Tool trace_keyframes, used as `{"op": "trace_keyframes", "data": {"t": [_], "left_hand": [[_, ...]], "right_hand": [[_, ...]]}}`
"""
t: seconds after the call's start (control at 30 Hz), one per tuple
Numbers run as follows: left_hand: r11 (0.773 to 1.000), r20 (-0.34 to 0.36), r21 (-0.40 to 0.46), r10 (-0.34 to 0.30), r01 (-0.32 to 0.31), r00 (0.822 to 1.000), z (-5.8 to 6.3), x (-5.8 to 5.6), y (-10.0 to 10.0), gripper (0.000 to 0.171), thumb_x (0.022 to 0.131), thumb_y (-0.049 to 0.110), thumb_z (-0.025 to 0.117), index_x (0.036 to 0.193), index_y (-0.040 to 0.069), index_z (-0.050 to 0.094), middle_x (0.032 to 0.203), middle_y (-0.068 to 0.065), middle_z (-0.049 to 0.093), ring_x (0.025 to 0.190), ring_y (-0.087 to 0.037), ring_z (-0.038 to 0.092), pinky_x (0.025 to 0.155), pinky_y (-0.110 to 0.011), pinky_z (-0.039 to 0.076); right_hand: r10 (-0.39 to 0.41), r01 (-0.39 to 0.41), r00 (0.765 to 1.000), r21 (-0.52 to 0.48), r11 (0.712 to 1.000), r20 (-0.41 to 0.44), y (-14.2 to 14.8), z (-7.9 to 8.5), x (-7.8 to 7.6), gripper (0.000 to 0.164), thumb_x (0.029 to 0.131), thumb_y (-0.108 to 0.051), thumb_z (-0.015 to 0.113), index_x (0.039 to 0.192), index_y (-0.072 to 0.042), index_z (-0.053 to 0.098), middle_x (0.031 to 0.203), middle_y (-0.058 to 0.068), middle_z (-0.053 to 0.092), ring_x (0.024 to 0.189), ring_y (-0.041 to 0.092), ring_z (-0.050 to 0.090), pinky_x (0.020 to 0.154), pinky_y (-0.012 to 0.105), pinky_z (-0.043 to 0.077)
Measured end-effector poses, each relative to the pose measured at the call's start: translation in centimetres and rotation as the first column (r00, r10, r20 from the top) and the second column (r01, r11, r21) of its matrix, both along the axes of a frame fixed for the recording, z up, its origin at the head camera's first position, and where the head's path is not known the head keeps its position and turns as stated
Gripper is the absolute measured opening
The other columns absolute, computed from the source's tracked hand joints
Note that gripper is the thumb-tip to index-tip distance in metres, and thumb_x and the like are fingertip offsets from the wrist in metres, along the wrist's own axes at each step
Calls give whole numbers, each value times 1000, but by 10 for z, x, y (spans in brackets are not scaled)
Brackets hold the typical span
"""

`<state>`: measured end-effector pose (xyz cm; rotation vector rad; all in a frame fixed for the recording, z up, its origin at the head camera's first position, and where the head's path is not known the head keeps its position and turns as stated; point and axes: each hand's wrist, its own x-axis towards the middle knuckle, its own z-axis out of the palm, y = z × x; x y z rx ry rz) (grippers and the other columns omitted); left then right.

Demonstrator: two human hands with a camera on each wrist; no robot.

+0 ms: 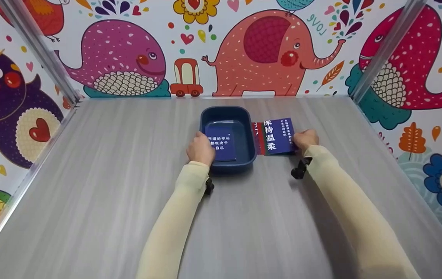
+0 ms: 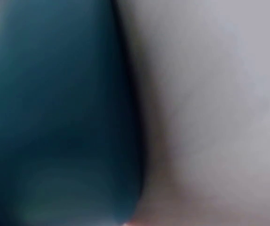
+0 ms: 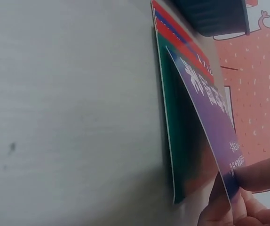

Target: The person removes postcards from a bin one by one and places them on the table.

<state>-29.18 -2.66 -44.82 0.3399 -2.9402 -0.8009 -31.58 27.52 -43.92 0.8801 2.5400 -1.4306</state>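
Observation:
My left hand point(image 1: 201, 149) grips the left rim of a dark blue plastic basin point(image 1: 232, 167). Inside the basin lies a blue card point(image 1: 223, 146) with white writing. To the basin's right, my right hand point(image 1: 306, 139) pinches the right end of a blue-purple card point(image 1: 279, 135) with white characters. In the right wrist view this card point(image 3: 210, 113) is tilted up off a green card point(image 3: 171, 141), held between thumb and fingers. Red and blue card edges point(image 3: 182, 35) show beneath, fanned toward the basin. The left wrist view is filled by the blurred basin wall point(image 2: 55, 103); no fingers are recognisable there.
A grey wood-grain table point(image 1: 108, 186) carries the basin and cards. Behind it rises a wall panel point(image 1: 190, 42) printed with cartoon animals, with similar panels at both sides. Metal posts point(image 1: 38, 50) stand at the corners. Dark wrist mounts point(image 1: 301, 168) sit by the sleeves.

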Motion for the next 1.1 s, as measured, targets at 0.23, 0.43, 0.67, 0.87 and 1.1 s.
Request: {"op": "trace_keyframes", "data": {"t": [0.23,0.43,0.67,0.87,1.1], "left_hand": [[1000,9,2,-1,1,1000,1,0,0,44,91,11,67,130,-4,52,116,-21,70,105,-39,70,90,-49,55],[1000,11,5,-3,3,1000,1,0,0,43,91,10,66,129,-4,52,115,-21,71,104,-38,70,90,-49,55],[1000,-3,0,0,0,1000,1,1,0,46,92,10,65,133,-6,51,113,-20,72,103,-36,71,87,-50,56],[1000,-7,6,7,-7,1000,-1,0,-1,46,92,10,65,134,-5,51,113,-20,72,104,-35,71,87,-50,56],[1000,-1,15,13,-13,1000,0,-1,0,44,91,9,65,131,-4,52,114,-20,71,105,-36,70,88,-51,55]], "right_hand": [[42,-39,999,110,993,-21,2,1,4,41,89,-9,50,127,7,58,117,15,59,105,25,54,92,34,47],[97,-91,995,184,979,-23,4,-1,7,36,87,-10,53,117,6,67,103,12,63,92,22,57,73,28,45],[123,-116,992,217,969,-21,3,-4,6,39,88,-12,55,121,5,67,121,19,66,101,24,57,86,33,48],[135,-134,991,215,967,7,2,-5,6,39,90,-13,53,122,5,65,121,20,65,103,26,57,93,38,49],[142,-142,990,197,970,15,2,-6,6,39,92,-10,53,125,8,63,126,23,64,108,28,58,101,44,50]]}}
